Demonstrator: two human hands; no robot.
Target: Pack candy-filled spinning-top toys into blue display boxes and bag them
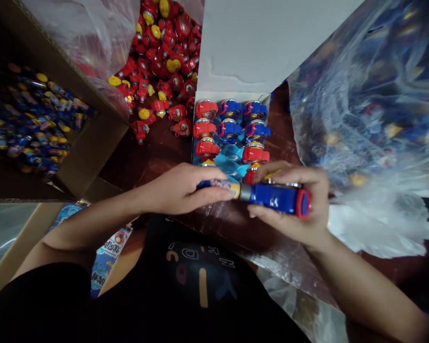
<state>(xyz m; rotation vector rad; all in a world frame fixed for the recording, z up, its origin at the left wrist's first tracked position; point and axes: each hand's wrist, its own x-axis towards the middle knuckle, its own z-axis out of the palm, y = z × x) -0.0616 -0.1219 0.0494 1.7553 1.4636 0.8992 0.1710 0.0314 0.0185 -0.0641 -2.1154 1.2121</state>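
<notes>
Closed around a small blue printed tube with a yellow end is my left hand. My right hand grips a blue plastic toy with a red end piece. The tube's yellow end meets the toy's grey neck; whether they are joined I cannot tell. Both are held low over the near part of a white display box. In its light-blue tray similar toys stand in rows, red toys at left and blue toys among the others. My hands hide the box's near end.
Many red toys with yellow parts lie loose behind and left of the box. A carton at left holds many small tubes. On the right is a large clear plastic bag of blue items. The box's white lid stands raised.
</notes>
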